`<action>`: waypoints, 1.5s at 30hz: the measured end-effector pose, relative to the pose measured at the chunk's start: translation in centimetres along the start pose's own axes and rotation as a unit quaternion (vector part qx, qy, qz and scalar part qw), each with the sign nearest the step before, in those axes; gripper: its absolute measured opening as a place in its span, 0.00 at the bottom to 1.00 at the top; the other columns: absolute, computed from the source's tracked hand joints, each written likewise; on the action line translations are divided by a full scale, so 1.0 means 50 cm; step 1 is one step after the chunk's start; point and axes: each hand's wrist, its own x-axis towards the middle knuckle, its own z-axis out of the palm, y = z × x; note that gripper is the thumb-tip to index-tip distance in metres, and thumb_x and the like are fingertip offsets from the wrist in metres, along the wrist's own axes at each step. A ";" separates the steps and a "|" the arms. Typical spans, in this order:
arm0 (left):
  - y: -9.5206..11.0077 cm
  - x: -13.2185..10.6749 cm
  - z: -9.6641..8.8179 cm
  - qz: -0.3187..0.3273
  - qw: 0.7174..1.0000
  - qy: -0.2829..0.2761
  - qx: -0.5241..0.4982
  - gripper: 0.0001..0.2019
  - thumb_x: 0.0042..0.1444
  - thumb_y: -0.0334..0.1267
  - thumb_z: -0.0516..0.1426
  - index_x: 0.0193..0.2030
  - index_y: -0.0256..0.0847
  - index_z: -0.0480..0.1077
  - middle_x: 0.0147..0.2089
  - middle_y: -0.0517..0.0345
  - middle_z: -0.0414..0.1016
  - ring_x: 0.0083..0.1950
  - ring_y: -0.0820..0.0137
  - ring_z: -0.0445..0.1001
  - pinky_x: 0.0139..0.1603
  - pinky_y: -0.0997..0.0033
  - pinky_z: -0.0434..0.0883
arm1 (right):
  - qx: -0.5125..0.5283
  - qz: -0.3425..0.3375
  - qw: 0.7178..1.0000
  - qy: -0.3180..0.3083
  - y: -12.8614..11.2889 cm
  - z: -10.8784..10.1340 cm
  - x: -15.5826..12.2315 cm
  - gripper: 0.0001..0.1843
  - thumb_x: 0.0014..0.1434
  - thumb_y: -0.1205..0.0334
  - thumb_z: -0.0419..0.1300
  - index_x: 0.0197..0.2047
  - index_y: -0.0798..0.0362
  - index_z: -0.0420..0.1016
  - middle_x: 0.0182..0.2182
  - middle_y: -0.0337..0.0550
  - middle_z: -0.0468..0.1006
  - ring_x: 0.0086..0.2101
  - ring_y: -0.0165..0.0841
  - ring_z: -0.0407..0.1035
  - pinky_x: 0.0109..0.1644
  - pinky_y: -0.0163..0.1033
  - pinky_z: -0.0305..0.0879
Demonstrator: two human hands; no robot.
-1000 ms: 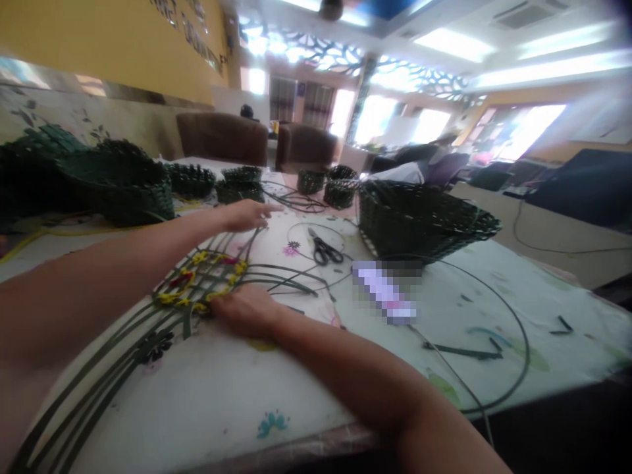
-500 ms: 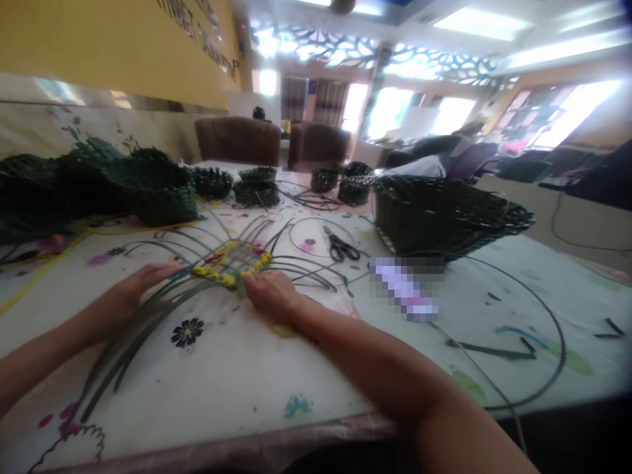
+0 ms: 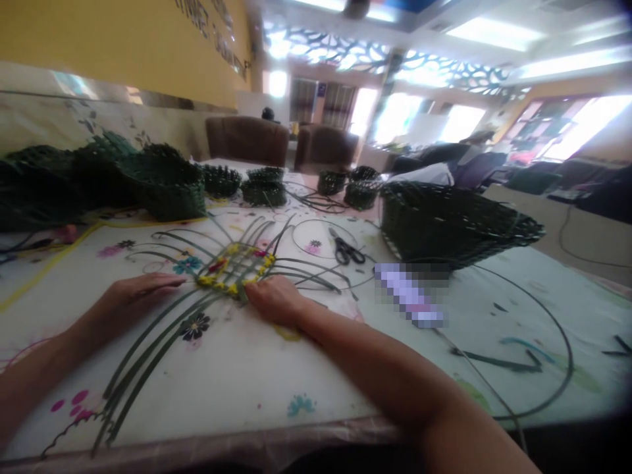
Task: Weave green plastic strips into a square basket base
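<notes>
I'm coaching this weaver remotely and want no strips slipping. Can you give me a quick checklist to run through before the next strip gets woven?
1. Right hand pressed on the near edge of the small woven mat of dark green strips with yellow lacing: ok.
2. Left hand flat on the loose green strips at the mat's left: ok.
3. Mat lying flat on the white floral tablecloth: ok.
4. Black-handled scissors lying apart from both hands: ok.
5. Large dark green woven basket standing apart from the mat: ok.
6. Lacing tight all round: cannot tell, too blurred.
</notes>
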 end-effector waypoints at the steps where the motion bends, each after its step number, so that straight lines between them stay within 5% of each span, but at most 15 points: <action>1: 0.006 0.002 0.000 -0.020 1.000 0.004 -0.002 0.26 0.63 0.72 0.59 0.53 0.63 0.88 0.58 0.64 0.89 0.64 0.53 0.84 0.78 0.50 0.72 | -0.001 0.000 1.000 -0.002 0.000 -0.001 -0.001 0.14 0.77 0.65 0.50 0.59 0.52 0.73 0.47 0.53 0.89 0.47 0.44 0.86 0.42 0.41 0.73; 6: 0.038 0.018 -0.002 -0.144 0.982 -0.028 -0.122 0.38 0.60 0.80 0.55 0.49 0.49 0.87 0.55 0.48 0.90 0.55 0.51 0.88 0.55 0.54 0.87 | -0.007 0.000 1.000 -0.014 0.002 0.000 0.000 0.15 0.76 0.65 0.51 0.60 0.52 0.73 0.46 0.53 0.89 0.46 0.45 0.86 0.40 0.41 0.71; 12: 0.007 0.043 -0.007 -0.157 0.972 -0.026 -0.174 0.38 0.56 0.80 0.60 0.40 0.43 0.85 0.51 0.43 0.90 0.52 0.52 0.88 0.62 0.50 0.84 | -0.013 0.002 1.000 -0.010 0.008 0.017 0.009 0.16 0.78 0.62 0.49 0.58 0.54 0.76 0.46 0.54 0.89 0.46 0.43 0.85 0.43 0.40 0.72; 19: 0.020 -0.015 -0.022 -0.028 0.994 -0.083 -0.061 0.22 0.65 0.65 0.62 0.54 0.57 0.87 0.64 0.56 0.86 0.67 0.55 0.83 0.76 0.52 0.74 | -0.007 0.006 1.000 -0.020 0.005 0.010 0.006 0.16 0.78 0.61 0.50 0.59 0.53 0.76 0.47 0.53 0.90 0.47 0.44 0.86 0.41 0.41 0.70; 23: 0.021 -0.038 0.000 0.012 0.998 -0.043 -0.033 0.19 0.68 0.61 0.59 0.56 0.63 0.86 0.66 0.61 0.85 0.68 0.56 0.82 0.78 0.53 0.71 | -0.006 0.005 1.000 -0.017 0.005 0.007 0.004 0.15 0.78 0.62 0.51 0.59 0.53 0.76 0.46 0.55 0.90 0.46 0.45 0.86 0.41 0.42 0.70; 28: 0.033 -0.021 0.031 0.058 0.998 -0.002 0.034 0.21 0.71 0.59 0.55 0.57 0.61 0.87 0.64 0.57 0.86 0.64 0.56 0.83 0.76 0.54 0.74 | -0.016 0.000 1.000 -0.018 0.007 0.011 0.005 0.16 0.77 0.62 0.51 0.60 0.54 0.76 0.47 0.54 0.90 0.46 0.45 0.85 0.41 0.41 0.69; 34: 0.033 0.020 0.041 0.102 0.992 -0.030 0.067 0.26 0.73 0.58 0.51 0.54 0.51 0.88 0.59 0.50 0.89 0.59 0.57 0.86 0.70 0.58 0.78 | -0.010 0.008 1.000 -0.021 0.003 0.005 0.001 0.17 0.79 0.61 0.49 0.59 0.55 0.77 0.47 0.55 0.90 0.46 0.44 0.85 0.40 0.42 0.66; 39: 0.004 0.027 0.035 0.127 0.989 -0.055 0.053 0.22 0.74 0.53 0.52 0.56 0.54 0.87 0.59 0.52 0.88 0.60 0.59 0.85 0.69 0.60 0.77 | 0.004 0.010 1.000 -0.023 0.003 0.002 0.000 0.18 0.81 0.59 0.49 0.59 0.55 0.78 0.48 0.55 0.90 0.48 0.43 0.85 0.42 0.41 0.66; 45: 0.018 0.025 0.045 0.168 0.983 -0.023 0.064 0.16 0.74 0.48 0.58 0.59 0.58 0.87 0.59 0.54 0.87 0.59 0.60 0.83 0.69 0.63 0.75 | 0.006 0.015 0.999 -0.030 0.002 0.000 0.000 0.16 0.80 0.60 0.51 0.59 0.55 0.78 0.48 0.55 0.89 0.47 0.43 0.85 0.42 0.40 0.65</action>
